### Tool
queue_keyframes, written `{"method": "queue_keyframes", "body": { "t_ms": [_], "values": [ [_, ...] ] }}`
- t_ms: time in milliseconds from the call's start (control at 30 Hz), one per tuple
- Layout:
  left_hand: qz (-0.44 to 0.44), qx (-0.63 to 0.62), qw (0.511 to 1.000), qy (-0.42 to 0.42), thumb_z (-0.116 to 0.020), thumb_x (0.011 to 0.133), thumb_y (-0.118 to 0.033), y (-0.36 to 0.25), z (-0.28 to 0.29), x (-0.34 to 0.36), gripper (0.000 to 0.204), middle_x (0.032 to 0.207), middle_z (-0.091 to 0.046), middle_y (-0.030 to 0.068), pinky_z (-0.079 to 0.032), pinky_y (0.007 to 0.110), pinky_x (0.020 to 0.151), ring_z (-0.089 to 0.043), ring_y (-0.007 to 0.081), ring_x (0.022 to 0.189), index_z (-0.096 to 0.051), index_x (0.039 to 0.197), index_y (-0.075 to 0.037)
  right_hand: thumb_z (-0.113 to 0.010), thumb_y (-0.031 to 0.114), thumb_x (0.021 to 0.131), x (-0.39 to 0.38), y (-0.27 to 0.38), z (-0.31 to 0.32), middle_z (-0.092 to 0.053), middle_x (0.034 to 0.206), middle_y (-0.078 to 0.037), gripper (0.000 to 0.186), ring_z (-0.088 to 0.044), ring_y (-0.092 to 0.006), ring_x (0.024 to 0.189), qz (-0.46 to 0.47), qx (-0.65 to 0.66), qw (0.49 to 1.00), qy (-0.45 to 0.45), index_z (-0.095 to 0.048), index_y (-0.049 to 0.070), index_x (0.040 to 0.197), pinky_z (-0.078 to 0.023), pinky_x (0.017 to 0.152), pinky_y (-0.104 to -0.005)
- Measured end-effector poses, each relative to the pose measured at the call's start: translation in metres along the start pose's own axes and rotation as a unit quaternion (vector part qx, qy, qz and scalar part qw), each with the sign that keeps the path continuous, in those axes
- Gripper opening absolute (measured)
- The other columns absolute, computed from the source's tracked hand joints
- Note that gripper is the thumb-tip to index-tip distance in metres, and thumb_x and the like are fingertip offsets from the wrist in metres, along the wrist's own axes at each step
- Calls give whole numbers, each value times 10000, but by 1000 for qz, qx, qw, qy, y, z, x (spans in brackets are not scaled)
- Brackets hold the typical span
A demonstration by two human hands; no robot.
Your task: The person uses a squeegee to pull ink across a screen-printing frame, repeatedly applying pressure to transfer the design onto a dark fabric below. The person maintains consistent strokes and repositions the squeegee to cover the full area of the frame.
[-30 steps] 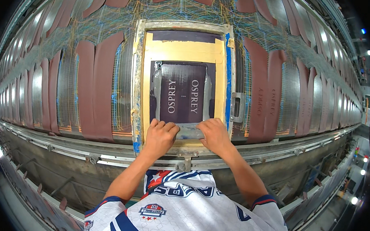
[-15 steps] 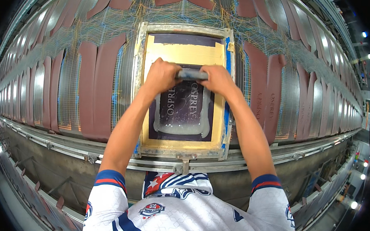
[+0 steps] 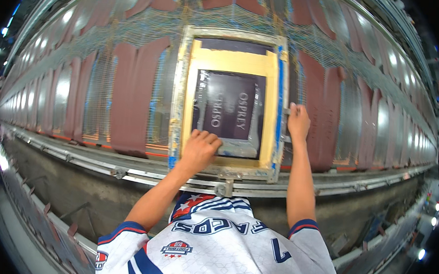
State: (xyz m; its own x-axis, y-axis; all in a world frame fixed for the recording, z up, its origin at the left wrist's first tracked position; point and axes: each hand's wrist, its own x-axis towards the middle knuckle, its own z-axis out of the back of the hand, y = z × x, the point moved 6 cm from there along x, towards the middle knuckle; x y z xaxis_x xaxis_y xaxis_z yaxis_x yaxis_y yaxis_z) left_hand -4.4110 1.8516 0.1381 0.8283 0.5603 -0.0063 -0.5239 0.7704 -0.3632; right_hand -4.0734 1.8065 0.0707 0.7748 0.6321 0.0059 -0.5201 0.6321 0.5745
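A screen-printing frame [image 3: 180,99] lies on the long table, its mesh bordered by yellow tape with a dark window showing pale lettering [image 3: 242,111]. Grey, wet-looking ink [image 3: 254,131] rims the window's right and lower edges. At the frame's lower left, my left hand [image 3: 201,148] is closed, knuckles up, around a grey squeegee mostly hidden beneath it. Beyond the frame's right rail is my right hand [image 3: 299,123], its fingers pinched at a small metal tab [image 3: 287,111] on that rail.
Brown shaped panels [image 3: 137,97] lie in rows on both sides, some at the right [image 3: 322,118] bearing faint lettering. A metal rail [image 3: 142,175] with clamps runs along the near table edge. A bracket [image 3: 229,187] joins the frame to it.
Both hands were on the squeegee near the window's top. The left has come down to the lower left; the right has let go and moved to the frame's right side. The view shifted slightly.
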Motion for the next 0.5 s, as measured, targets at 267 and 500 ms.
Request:
{"method": "queue_keyframes", "body": {
  "t_ms": [267, 500],
  "values": [
    [3, -31, 998, -55, -770, 650, -102, 23, 39, -26, 336, 1000, -672, -1, -422, 392, 866, -616, 215, 955, -691, 974, -139, -681, 356, 959, -9, 44, 15, -695, 836, -172, 336, -683, -336, 773, -31, 90, 995, 7, -682, 25, 900, -504, 727, -424],
    [28, 11, 1000, -5, -866, 579, -117, 172, 101, -114, 462, 1048, -698, 18, -452, 426, 913, -636, 247, 992, -712, 1014, -125, -662, 259, 944, -103, 169, -102, -726, 934, -178, 209, -705, -362, 891, 45, 220, 974, -12, -708, 59, 984, -530, 798, -445]
  ]
}}
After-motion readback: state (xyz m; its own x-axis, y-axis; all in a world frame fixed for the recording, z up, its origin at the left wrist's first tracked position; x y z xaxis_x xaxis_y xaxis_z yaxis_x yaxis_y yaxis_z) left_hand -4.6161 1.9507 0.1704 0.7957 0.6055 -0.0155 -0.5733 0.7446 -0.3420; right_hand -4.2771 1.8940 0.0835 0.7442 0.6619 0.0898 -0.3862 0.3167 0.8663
